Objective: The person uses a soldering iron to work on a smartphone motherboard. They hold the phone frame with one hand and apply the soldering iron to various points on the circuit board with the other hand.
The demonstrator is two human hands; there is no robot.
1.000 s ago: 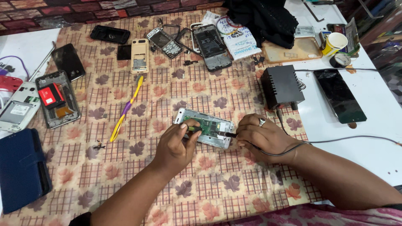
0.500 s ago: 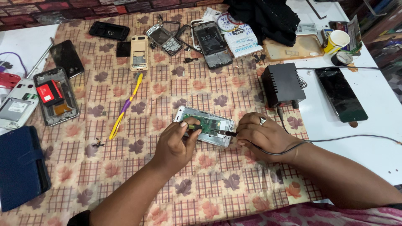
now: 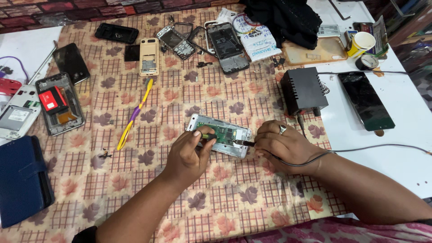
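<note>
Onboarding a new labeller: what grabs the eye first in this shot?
Centre: both hands on an opened phone with a green board, left hand steadying it, right hand holding a corded iron tip to it. Behind, dismantled phones litter the patterned cloth; a black box-shaped unit sits at right.

Soldering iron (image 3: 243,143) handle hidden inside right hand (image 3: 288,146).

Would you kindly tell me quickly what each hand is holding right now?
Left hand: closed on a thin green-handled tool over the opened phone.
Right hand: closed on a corded soldering iron.
</note>
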